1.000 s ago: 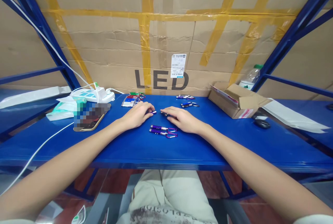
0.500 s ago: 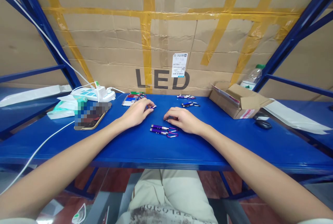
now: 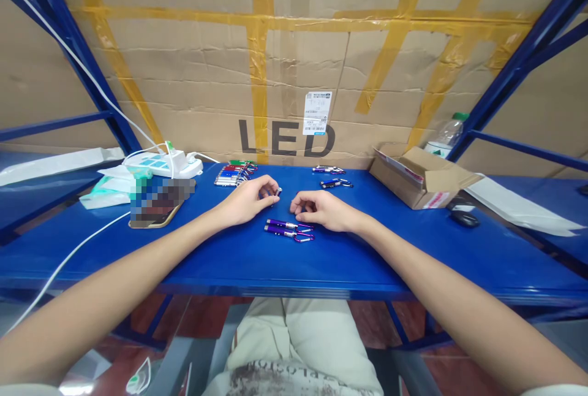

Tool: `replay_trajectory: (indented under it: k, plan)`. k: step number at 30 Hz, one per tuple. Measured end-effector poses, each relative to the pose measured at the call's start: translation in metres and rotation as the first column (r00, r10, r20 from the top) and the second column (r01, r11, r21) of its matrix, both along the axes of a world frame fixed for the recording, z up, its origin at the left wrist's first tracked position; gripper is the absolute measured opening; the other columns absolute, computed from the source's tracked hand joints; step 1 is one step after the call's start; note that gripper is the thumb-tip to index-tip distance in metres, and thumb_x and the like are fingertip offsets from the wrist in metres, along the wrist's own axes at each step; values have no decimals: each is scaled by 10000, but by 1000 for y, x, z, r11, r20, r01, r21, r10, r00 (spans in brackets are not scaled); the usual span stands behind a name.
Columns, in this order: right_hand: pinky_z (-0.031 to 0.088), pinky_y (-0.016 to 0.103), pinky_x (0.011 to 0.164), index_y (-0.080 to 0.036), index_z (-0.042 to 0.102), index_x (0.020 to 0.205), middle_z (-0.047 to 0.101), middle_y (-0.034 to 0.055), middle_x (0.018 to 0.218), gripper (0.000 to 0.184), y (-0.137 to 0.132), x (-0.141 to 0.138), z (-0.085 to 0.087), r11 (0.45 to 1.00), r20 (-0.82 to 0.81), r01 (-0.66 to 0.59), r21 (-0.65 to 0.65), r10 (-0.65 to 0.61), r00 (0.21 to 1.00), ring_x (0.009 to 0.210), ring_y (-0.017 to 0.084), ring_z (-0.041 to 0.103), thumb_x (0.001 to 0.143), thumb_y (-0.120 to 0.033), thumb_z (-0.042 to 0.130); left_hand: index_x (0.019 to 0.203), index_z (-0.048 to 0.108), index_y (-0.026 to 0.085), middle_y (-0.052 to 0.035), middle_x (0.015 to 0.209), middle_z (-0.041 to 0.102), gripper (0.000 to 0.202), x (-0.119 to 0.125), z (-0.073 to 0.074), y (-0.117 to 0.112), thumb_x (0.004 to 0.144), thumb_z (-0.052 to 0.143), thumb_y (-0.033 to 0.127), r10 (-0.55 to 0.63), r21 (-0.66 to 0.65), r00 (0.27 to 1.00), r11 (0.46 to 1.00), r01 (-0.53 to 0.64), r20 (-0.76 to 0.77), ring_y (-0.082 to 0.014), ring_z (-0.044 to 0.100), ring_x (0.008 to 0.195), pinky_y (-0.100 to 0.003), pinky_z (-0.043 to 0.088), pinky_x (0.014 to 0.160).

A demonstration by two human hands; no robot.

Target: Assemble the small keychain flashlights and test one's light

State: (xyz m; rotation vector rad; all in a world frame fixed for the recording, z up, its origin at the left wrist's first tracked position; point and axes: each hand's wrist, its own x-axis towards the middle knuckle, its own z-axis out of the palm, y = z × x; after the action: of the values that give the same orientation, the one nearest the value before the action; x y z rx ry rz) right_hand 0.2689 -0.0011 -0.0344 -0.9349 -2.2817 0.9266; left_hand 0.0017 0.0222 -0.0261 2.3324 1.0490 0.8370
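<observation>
My left hand (image 3: 250, 201) is closed in a pinch on a small purple keychain flashlight (image 3: 278, 190). Only its silver-tipped end shows past the fingertips. Facing it across a narrow gap, my right hand (image 3: 324, 210) rests with curled fingers; whatever they hold is hidden. Just below and between the hands, two purple keychain flashlights (image 3: 279, 230) lie side by side, their carabiner clips pointing right. Behind my left hand is a row of flashlights (image 3: 228, 176) in green, red, blue and silver. Farther back, dark flashlights (image 3: 334, 183) and silver-looking ones (image 3: 327, 170) lie in two small groups.
On the left are a phone (image 3: 160, 206), a power strip (image 3: 174, 166) with white cables and a teal-white packet (image 3: 113, 190). An opened cardboard box (image 3: 422, 181), a black mouse (image 3: 465, 218) and a bottle (image 3: 448, 135) stand right. A large carton (image 3: 206, 89) walls the back.
My left hand has shifted slightly right and turned, lifting the flashlight's end up. My right hand's fingers have curled and rolled a little. The flashlights on the table stay put.
</observation>
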Motion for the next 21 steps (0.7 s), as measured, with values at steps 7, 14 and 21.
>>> replay_trajectory:
  k: [7, 14, 21]
  plan:
    - [531, 304, 767, -186, 704, 1051, 756, 39, 1028, 218, 6, 4, -4, 1000, -30, 22, -11, -22, 999, 809, 160, 627, 872, -287, 775, 1077, 662, 222, -43, 1028, 763, 256, 0, 1, -1, 967, 682, 452, -12, 3, 1000, 1000, 12, -7, -220, 709, 893, -355, 556, 806]
    - [535, 291, 754, -195, 671, 990, 744, 13, 910, 148, 0, 5, 2, 995, -30, -16, -104, 13, 999, 791, 160, 654, 867, -242, 740, 1068, 657, 224, -43, 1036, 764, 241, 0, 1, -1, 970, 675, 443, -10, 13, 1000, 1000, 10, -17, -215, 700, 874, -361, 560, 814]
    - [545, 297, 756, -189, 671, 952, 742, 3, 858, 199, 0, 7, 5, 983, -57, -17, -185, 6, 998, 774, 161, 661, 807, -250, 793, 1076, 655, 222, -38, 1036, 760, 245, 0, 2, -2, 974, 670, 445, -10, 10, 1000, 1000, 10, -11, -209, 698, 879, -353, 545, 810]
